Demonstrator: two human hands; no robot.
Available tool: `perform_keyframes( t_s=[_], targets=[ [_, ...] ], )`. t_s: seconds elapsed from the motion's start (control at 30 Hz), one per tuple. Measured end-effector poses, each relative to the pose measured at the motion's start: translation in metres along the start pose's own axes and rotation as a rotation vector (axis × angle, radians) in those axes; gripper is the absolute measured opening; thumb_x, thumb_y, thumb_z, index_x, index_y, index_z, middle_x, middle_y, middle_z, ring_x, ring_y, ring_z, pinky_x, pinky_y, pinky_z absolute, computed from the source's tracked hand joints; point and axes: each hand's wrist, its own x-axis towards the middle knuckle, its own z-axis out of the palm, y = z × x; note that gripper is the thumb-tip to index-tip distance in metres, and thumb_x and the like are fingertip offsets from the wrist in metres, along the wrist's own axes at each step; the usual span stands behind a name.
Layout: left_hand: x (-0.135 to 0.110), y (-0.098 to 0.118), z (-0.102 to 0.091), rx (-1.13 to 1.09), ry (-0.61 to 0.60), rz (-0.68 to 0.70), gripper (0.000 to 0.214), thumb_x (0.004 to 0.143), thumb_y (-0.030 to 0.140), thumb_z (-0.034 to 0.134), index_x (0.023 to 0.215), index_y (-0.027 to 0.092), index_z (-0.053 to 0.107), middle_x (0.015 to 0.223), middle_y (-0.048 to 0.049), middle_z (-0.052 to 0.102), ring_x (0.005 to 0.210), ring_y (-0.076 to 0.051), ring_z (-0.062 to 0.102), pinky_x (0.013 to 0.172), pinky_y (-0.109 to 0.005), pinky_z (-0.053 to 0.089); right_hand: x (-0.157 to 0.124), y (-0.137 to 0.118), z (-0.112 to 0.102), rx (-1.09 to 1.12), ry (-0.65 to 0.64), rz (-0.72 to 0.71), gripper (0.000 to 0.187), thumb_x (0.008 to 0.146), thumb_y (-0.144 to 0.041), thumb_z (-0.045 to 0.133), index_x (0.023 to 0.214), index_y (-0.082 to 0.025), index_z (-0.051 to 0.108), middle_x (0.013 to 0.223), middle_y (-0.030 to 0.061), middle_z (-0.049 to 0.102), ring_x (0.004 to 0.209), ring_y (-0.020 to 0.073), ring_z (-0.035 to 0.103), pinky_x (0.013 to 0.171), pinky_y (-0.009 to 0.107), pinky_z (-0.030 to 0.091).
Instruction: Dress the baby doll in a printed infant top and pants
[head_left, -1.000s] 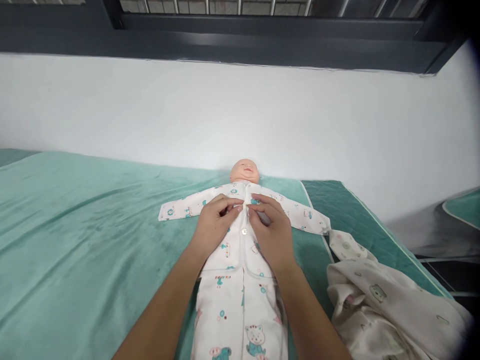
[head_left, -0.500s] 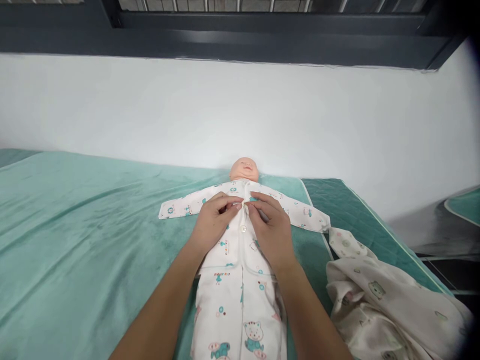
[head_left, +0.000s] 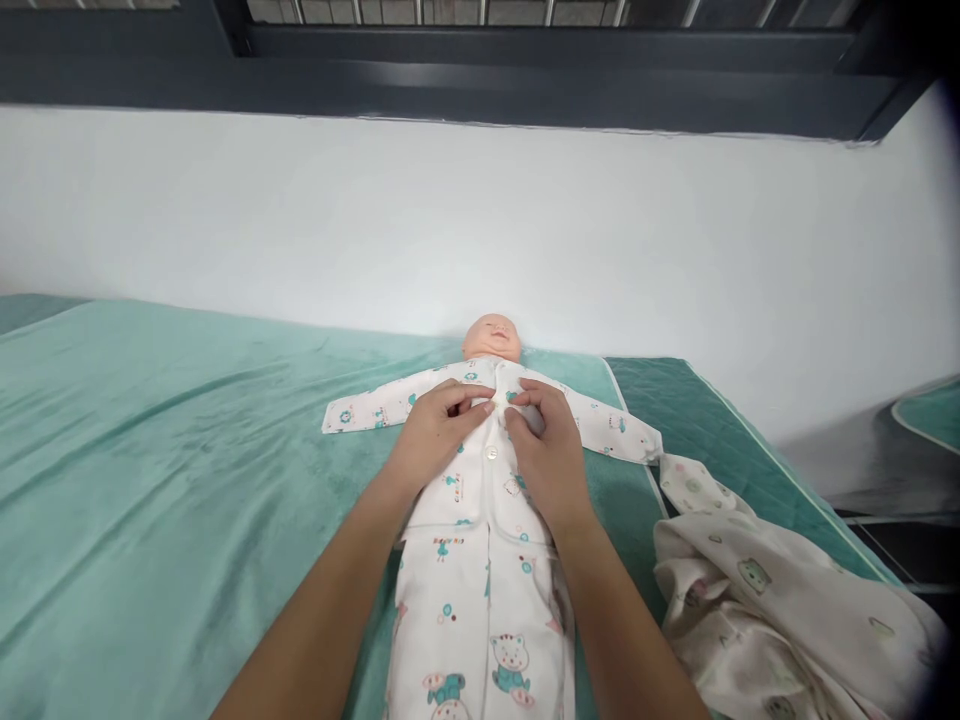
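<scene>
A baby doll [head_left: 493, 337] lies on its back, wearing a white printed baby shirt [head_left: 472, 505] and matching baby pants [head_left: 457, 625]. The shirt's sleeves spread out to both sides. My left hand [head_left: 442, 430] is closed at the chest, thumb and forefinger at the edge of the shirt's front opening. Just across the opening, my right hand [head_left: 553, 445] rests over the fabric, its thumb and forefinger a little apart. A round button [head_left: 491, 453] shows below the fingertips. What lies right under the left fingertips is too small to make out.
A green sheet [head_left: 187, 480] covers the bed, with a darker quilted green part [head_left: 720, 440] at the right. Crumpled white printed baby clothes [head_left: 795, 600] lie at the right. Behind the doll's head rises a white wall [head_left: 375, 220], below a dark window frame [head_left: 525, 80].
My right fingers have parted and drawn slightly to the right, away from the left fingertips. My left hand stays at the shirt's opening. The view has shifted slightly.
</scene>
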Motion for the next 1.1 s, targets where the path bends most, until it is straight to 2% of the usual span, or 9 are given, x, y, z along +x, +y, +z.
perform_keyframes(
  t_s=[0.37, 0.57, 0.73, 0.9, 1.1],
  targets=[
    [0.002, 0.000, 0.004, 0.001, 0.020, -0.046, 0.015, 0.081, 0.034, 0.065, 0.089, 0.024, 0.072, 0.071, 0.0037, 0.040, 0.064, -0.011, 0.041, 0.060, -0.025, 0.033, -0.001, 0.000, -0.001, -0.031, -0.058, -0.005, 0.005, 0.085, -0.020, 0.054, 0.088, -0.023, 0.058, 0.125, 0.0044, 0.058, 0.123, 0.0210, 0.051, 0.107, 0.042, 0.036],
    [0.001, 0.002, 0.007, 0.016, 0.032, -0.012, 0.011, 0.081, 0.029, 0.065, 0.088, 0.024, 0.071, 0.070, 0.0038, 0.040, 0.065, -0.011, 0.042, 0.059, -0.025, 0.032, -0.001, -0.001, -0.001, -0.020, -0.076, 0.000, 0.006, 0.087, -0.022, 0.053, 0.088, -0.024, 0.060, 0.127, 0.0045, 0.058, 0.124, 0.0219, 0.051, 0.107, 0.043, 0.036],
    [-0.003, 0.005, 0.008, 0.054, 0.061, 0.068, 0.016, 0.086, 0.031, 0.061, 0.091, 0.024, 0.074, 0.075, 0.0012, 0.049, 0.069, -0.012, 0.046, 0.066, -0.027, 0.036, -0.001, -0.001, -0.002, 0.025, -0.063, 0.037, 0.005, 0.087, -0.025, 0.056, 0.087, -0.024, 0.060, 0.128, 0.0030, 0.059, 0.122, 0.0223, 0.052, 0.106, 0.043, 0.037],
    [-0.006, 0.006, 0.003, 0.012, -0.037, 0.052, 0.023, 0.089, 0.037, 0.058, 0.095, 0.025, 0.076, 0.085, -0.0027, 0.061, 0.076, -0.015, 0.052, 0.071, -0.029, 0.040, 0.000, 0.001, -0.003, 0.116, -0.052, 0.102, 0.006, 0.086, -0.026, 0.056, 0.086, -0.024, 0.061, 0.128, 0.0028, 0.060, 0.120, 0.0227, 0.054, 0.103, 0.042, 0.040],
    [-0.012, 0.005, -0.004, -0.061, -0.005, 0.031, 0.019, 0.089, 0.036, 0.059, 0.092, 0.023, 0.073, 0.089, -0.0026, 0.063, 0.080, -0.015, 0.053, 0.072, -0.029, 0.040, 0.005, -0.003, -0.014, 0.146, -0.102, 0.159, 0.013, 0.087, -0.031, 0.056, 0.081, -0.023, 0.063, 0.129, 0.0035, 0.061, 0.117, 0.0232, 0.056, 0.101, 0.042, 0.042]
  ],
)
